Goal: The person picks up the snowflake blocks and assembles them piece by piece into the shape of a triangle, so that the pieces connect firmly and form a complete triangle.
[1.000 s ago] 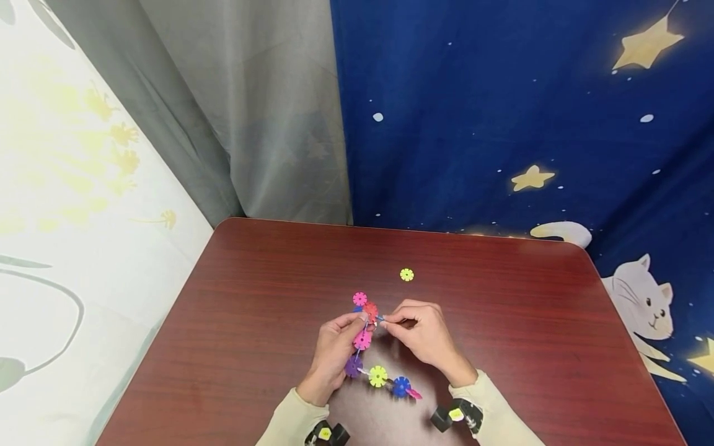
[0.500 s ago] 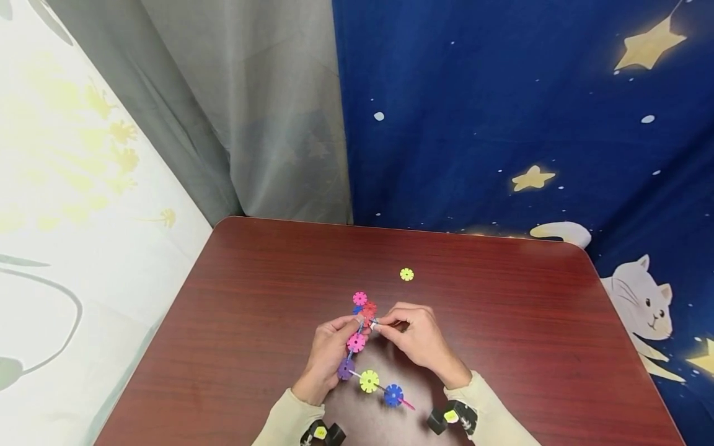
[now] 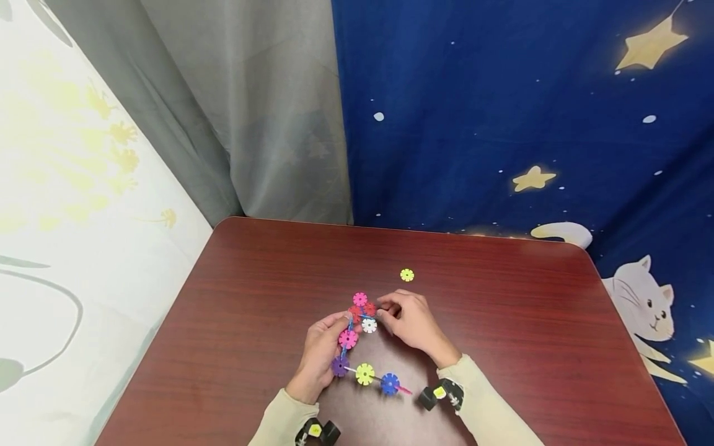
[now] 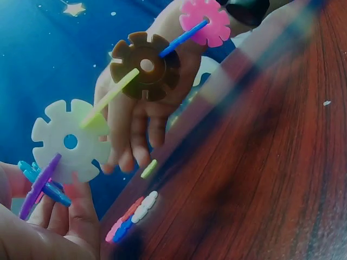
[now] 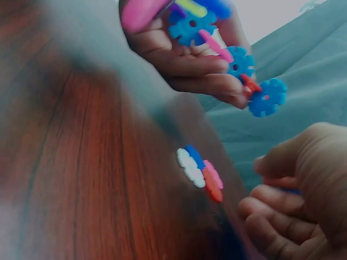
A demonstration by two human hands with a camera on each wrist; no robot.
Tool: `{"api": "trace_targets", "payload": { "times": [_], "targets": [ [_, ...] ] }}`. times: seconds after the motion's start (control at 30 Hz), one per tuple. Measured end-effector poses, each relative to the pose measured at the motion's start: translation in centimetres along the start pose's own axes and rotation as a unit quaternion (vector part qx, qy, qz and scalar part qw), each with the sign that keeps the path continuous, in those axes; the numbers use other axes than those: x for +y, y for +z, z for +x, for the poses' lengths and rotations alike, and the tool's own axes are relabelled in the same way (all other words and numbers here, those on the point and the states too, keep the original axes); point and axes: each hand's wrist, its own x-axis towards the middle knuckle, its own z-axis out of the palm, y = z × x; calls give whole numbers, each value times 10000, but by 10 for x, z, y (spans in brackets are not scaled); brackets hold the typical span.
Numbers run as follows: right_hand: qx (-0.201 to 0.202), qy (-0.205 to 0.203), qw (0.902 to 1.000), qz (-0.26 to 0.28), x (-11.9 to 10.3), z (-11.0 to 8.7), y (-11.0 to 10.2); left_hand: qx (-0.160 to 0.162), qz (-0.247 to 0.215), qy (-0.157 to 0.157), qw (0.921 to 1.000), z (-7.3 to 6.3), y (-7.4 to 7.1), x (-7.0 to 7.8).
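Observation:
My left hand point(image 3: 320, 356) grips a chain of slotted interlocking discs between thumb and fingers. Down the chain hang a pink disc point(image 3: 348, 339), a purple disc point(image 3: 340, 366), a yellow disc point(image 3: 365, 374) and a blue disc point(image 3: 390, 384), joined by others seen edge-on. At its upper end, a blue end disc point(image 5: 267, 97) is slotted onto a red one. My right hand point(image 3: 413, 319) is just right of that end, fingers loosely bent and apart from the chain. A small strip of blue shows between its thumb and fingers in the right wrist view.
Loose discs lie flat beyond the chain: a white disc point(image 5: 191, 169), a red disc point(image 5: 212, 185), a pink disc point(image 3: 359, 299) and a partly covered blue one. Farther back on the brown table point(image 3: 268, 266) lies a yellow-green disc point(image 3: 407, 275). Curtains hang behind the table.
My right hand pinched a blue disc at the chain's red disc, then released it and drew back right and slightly away. The left hand and chain have shifted left, uncovering the white disc.

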Motion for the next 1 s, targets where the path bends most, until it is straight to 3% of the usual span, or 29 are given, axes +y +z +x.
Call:
{"api": "trace_targets", "payload": {
  "times": [0.23,0.53,0.73,1.0],
  "targets": [
    [-587,109,9960,-663,-1,12,20,63,63,29,10000,0,-4,-1],
    [-902,-43,9925,-820,1,16,20,-49,-165,37,9998,3,-6,-1],
    [-905,225,9946,-464,5,12,16,-185,-338,15,9993,2,-4,-3],
    [-801,713,9935,391,5,4,6,-27,-383,115,9992,5,-2,0]
  ]
}}
